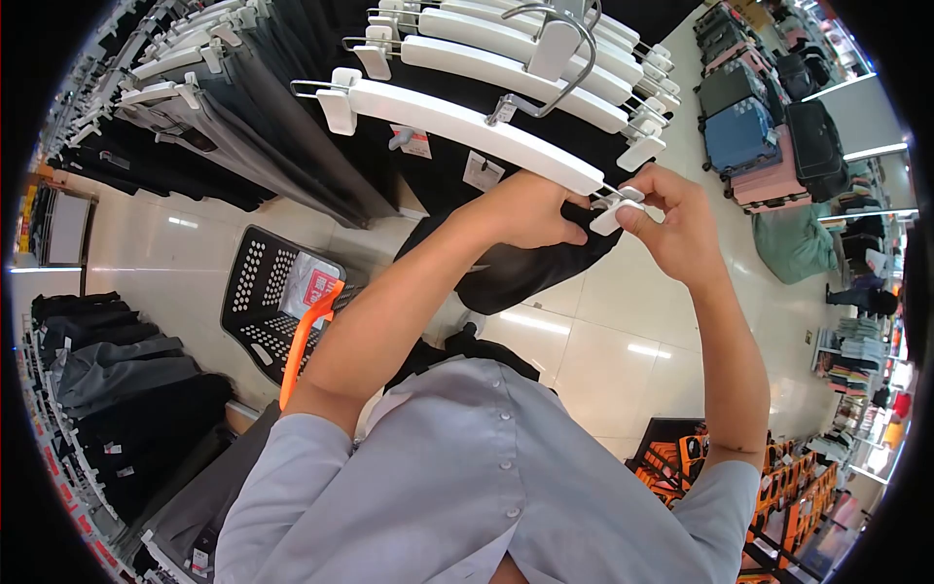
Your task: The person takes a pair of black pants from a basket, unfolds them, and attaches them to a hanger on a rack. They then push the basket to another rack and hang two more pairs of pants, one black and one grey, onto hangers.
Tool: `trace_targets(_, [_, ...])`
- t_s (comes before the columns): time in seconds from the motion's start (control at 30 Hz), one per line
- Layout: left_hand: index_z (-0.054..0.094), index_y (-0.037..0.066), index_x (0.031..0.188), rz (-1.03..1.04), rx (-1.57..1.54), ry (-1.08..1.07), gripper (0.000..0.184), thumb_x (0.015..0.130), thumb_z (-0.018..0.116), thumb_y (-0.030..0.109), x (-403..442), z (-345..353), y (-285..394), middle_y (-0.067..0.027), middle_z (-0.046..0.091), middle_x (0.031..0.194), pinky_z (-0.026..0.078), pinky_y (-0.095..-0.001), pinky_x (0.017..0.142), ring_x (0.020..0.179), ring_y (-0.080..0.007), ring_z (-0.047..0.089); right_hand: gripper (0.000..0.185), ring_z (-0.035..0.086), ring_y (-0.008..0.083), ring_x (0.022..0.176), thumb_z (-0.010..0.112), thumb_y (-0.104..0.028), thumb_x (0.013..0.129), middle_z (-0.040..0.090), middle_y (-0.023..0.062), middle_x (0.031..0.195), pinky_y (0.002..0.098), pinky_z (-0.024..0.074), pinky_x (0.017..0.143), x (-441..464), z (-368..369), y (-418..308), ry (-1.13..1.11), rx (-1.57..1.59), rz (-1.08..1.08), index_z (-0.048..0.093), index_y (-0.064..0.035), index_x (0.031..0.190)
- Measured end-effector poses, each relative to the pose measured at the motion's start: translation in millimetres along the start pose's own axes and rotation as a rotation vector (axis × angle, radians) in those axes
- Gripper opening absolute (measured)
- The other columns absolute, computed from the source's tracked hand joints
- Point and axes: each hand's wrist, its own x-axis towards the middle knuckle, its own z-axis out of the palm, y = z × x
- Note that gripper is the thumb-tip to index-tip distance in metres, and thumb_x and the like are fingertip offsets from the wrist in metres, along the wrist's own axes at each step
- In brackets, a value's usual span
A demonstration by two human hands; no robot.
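White plastic clip (611, 216) at near-R end of front hanger: R hand (678, 229) has it, thumb + index clamped on it from outboard side. L hand (520, 209) sits just inboard of R fingers, under the hanger bar, at top of black cloth garment (540, 277). L thumb visible, pointing at the clip; other L fingers partly hidden, can't tell if they're pinching cloth or just touching.

Curved white plastic hanger (462, 131) runs from R fingertips up-left over L fingers, tilted. 2nd white end clip (338, 112) at its far end, well apart from both hands. Garment hangs directly below L fingers. White paper tag (482, 170) w/ print just left of L knuckles.

Beyond fingers: row of similar white hangers (516, 68) w/ dark clothes, approx. parallel. Far left of L fingers: grey trousers (248, 146) on another rack. Below-left, near L forearm: black perforated plastic basket (240, 302) w/ orange plastic handle (307, 336), clear pkg w/ red label (316, 284) inside. Well right of R fingers: blue hard-shell suitcase (741, 138) among others.
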Motion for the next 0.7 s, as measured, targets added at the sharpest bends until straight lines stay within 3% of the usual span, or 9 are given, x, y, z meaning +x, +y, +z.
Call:
trace_targets(0.1, [0.068, 0.002, 0.097, -0.081, -0.143, 0.003, 0.05, 0.059, 0.082, 0.03, 0.1, -12.6, 4.7, -0.0172, 0.065, 0.09, 0.046, -0.0349, 0.082, 0.09, -0.0309, 0.061, 0.015, 0.056, 0.014, 0.072, 0.07, -0.005, 0.073, 0.061, 0.0063, 0.075, 0.0286, 0.0456, 0.072, 4.1, -2.1, 3.3, -0.045, 0.041, 0.055, 0.062, 0.0008, 0.083])
trace_targets(0.13, [0.065, 0.0, 0.099, -0.207, -0.136, -0.076, 0.057, 0.055, 0.084, 0.031, 3.0, -22.3, 14.3, -0.016, 0.063, 0.096, 0.045, -0.0332, 0.085, 0.094, -0.029, 0.06, 0.015, 0.054, 0.0137, 0.071, 0.07, -0.005, 0.073, 0.06, 0.0059, 0.074, 0.0281, 0.0448, 0.07, 4.8, -4.2, 4.2, -0.057, 0.026, 0.066, 0.062, 0.0008, 0.084])
trace_targets(0.27, [0.06, -0.001, 0.105, -0.224, -0.201, -0.09, 0.068, 0.051, 0.087, 0.031, 12.7, -21.8, 7.8, -0.0142, 0.051, 0.11, 0.043, -0.0294, 0.086, 0.105, -0.0255, 0.053, 0.017, 0.05, 0.0121, 0.067, 0.071, -0.007, 0.072, 0.057, 0.0048, 0.071, 0.0267, 0.0413, 0.064, 5.7, -11.7, 0.9, -0.094, 0.028, 0.151, 0.062, 0.0004, 0.085])
trace_targets(0.3, [0.059, -0.001, 0.105, -0.199, -0.226, -0.094, 0.068, 0.051, 0.086, 0.03, 15.1, -19.8, 5.3, -0.0143, 0.053, 0.106, 0.044, -0.0291, 0.084, 0.101, -0.0255, 0.055, 0.017, 0.048, 0.0117, 0.066, 0.071, -0.007, 0.072, 0.056, 0.0046, 0.069, 0.0264, 0.0403, 0.063, 4.4, -12.3, -0.5, -0.1, 0.048, 0.183, 0.062, 0.0001, 0.085])
trace_targets(0.4, [0.054, -0.005, 0.102, -0.135, -0.31, -0.091, 0.069, 0.051, 0.084, 0.029, 22.4, -18.0, 1.6, -0.0143, 0.057, 0.096, 0.046, -0.0279, 0.078, 0.091, -0.024, 0.058, 0.029, 0.051, 0.0108, 0.072, 0.07, -0.004, 0.072, 0.057, 0.0045, 0.078, 0.0264, 0.0427, 0.066, -1.2, -12.7, 5.0, -0.089, -0.005, 0.195, 0.061, 0.001, 0.1])
trace_targets(0.5, [0.056, -0.005, 0.101, -0.092, -0.246, -0.016, 0.066, 0.052, 0.083, 0.03, 25.8, -12.7, 0.1, -0.0152, 0.057, 0.094, 0.047, -0.0287, 0.077, 0.089, -0.0254, 0.058, 0.046, 0.053, 0.0106, 0.081, 0.069, -0.001, 0.074, 0.056, 0.0048, 0.091, 0.0253, 0.044, 0.072, -11.5, 11.3, 2.5, 0.109, 0.437, 0.127, 0.052, 0.0034, 0.117])
trace_targets(0.53, [0.06, -0.003, 0.095, -0.044, -0.22, 0.015, 0.058, 0.052, 0.082, 0.03, 24.1, -15.8, 4.0, -0.0165, 0.057, 0.093, 0.047, -0.0299, 0.076, 0.088, -0.0264, 0.058, 0.057, 0.053, 0.0109, 0.088, 0.066, 0.002, 0.076, 0.055, 0.0057, 0.102, 0.0241, 0.044, 0.076, -14.8, 18.6, 17.3, 0.103, 0.449, 0.117, 0.043, 0.0063, 0.127])
trace_targets(0.57, [0.061, 0.0, 0.099, -0.117, -0.239, -0.104, 0.062, 0.052, 0.084, 0.034, 23.3, -25.9, 12.8, -0.0148, 0.052, 0.107, 0.044, -0.0289, 0.085, 0.099, -0.0244, 0.054, 0.052, 0.053, 0.0104, 0.09, 0.065, 0.003, 0.076, 0.056, 0.0062, 0.103, 0.0223, 0.043, 0.076, -18.2, 32.4, 23.5, 0.184, 0.437, 0.097, 0.045, 0.0062, 0.124])
trace_targets(0.7, [0.061, 0.002, 0.107, -0.144, -0.183, -0.136, 0.065, 0.057, 0.082, 0.036, 18.3, -25.9, 2.9, -0.0165, 0.054, 0.111, 0.044, -0.0317, 0.088, 0.105, -0.0265, 0.054, 0.053, 0.053, 0.0107, 0.094, 0.062, 0.005, 0.076, 0.056, 0.007, 0.104, 0.0228, 0.0421, 0.08, -21.0, 42.2, 25.1, 0.231, 0.464, 0.177, 0.044, 0.0069, 0.125])
